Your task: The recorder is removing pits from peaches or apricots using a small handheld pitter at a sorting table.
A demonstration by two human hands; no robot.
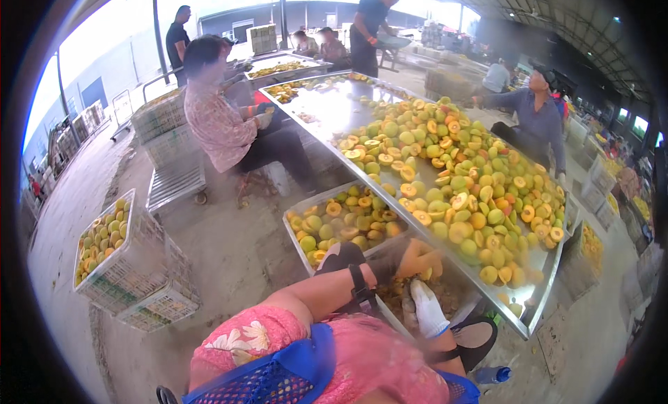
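Observation:
My left hand (419,259), in an orange glove, has its fingers closed around a small yellow-green piece of stone fruit (427,274). Just below it is my right hand (429,308) in a white glove; whether it holds anything is hidden. Both hands are beside the near edge of a metal table (383,195), over a container (459,316) with brown and orange scraps. Many whole-looking and halved yellow-green peaches (459,182) are heaped on the table. Left of my hands, a crate (290,227) holds more fruit, many pieces halved with dark or hollow centres.
Stacked plastic crates (130,268) with fruit stand on the floor at left, near a metal cart (177,187). A seated person (224,122) works at the table's left side, another (537,111) sits across. A blue-capped bottle (490,375) is by my right leg.

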